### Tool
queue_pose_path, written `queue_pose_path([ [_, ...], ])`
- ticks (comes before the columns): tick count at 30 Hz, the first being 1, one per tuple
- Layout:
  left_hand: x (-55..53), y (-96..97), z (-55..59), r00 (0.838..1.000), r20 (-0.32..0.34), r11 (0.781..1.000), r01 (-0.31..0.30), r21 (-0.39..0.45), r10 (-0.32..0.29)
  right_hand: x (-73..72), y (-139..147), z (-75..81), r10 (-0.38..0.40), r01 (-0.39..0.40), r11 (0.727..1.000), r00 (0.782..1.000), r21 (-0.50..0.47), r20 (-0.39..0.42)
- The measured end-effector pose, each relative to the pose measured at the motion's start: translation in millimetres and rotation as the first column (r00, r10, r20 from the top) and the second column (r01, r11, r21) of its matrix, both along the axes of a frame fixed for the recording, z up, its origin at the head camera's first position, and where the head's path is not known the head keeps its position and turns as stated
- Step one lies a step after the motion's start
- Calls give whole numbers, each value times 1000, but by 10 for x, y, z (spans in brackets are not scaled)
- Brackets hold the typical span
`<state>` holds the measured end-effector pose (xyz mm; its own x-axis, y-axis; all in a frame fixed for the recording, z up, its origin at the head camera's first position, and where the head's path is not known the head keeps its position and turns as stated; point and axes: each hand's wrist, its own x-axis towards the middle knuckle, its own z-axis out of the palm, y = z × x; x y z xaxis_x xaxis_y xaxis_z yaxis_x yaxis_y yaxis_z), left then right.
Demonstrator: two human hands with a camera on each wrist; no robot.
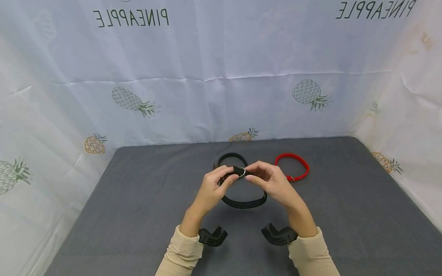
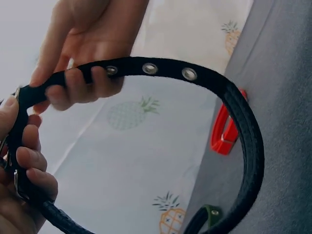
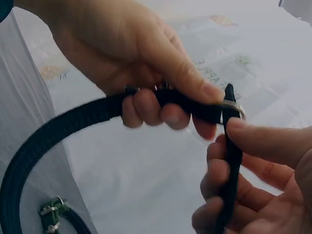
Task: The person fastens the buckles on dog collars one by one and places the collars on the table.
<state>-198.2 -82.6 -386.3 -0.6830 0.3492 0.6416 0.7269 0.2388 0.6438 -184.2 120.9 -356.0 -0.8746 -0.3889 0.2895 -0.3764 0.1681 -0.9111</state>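
Both hands hold a black buckled collar point(image 1: 245, 204), a thick curved band whose flat strap end carries metal eyelets point(image 2: 150, 68). My left hand point(image 1: 213, 184) grips the end with the metal fittings, fingers wrapped around the band. With thumb and fingers, my right hand point(image 1: 273, 181) pinches the eyelet strap point(image 3: 233, 161). The two ends meet at a metal loop point(image 3: 230, 104), and the strap's tip shows just beyond it in the right wrist view. The rest of the band bows out in a wide loop between the hands.
A red collar point(image 1: 307, 167) lies on the grey table point(image 1: 154, 225), right of the hands. Behind the hands lies another dark collar point(image 1: 231, 155), with a green section point(image 2: 214, 214) in the left wrist view. A pineapple-print curtain point(image 1: 219, 104) surrounds the table's back and sides.
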Motion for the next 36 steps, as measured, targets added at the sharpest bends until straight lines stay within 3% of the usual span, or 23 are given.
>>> queue_pose_path([
  [7,45,41,21,990,144,1000,-5,-18,8,-14,-84,-35,76,-72,994,996,-78,46],
  [15,51,71,14,981,195,1000,-9,-23,13,13,-134,-48,-9,9,1000,1000,-24,6],
  [20,58,75,3,974,228,1000,7,12,-9,17,-133,-58,-45,45,998,999,-48,-8],
  [29,55,59,-25,932,355,984,0,180,-65,19,-103,-70,-123,122,985,992,-120,-5],
  [33,48,77,-19,928,364,958,-37,286,-73,19,-106,-66,-123,120,983,992,-139,-13],
  [36,50,89,-3,938,337,936,-44,349,-82,19,-107,-55,-117,112,985,992,-132,-37],
])
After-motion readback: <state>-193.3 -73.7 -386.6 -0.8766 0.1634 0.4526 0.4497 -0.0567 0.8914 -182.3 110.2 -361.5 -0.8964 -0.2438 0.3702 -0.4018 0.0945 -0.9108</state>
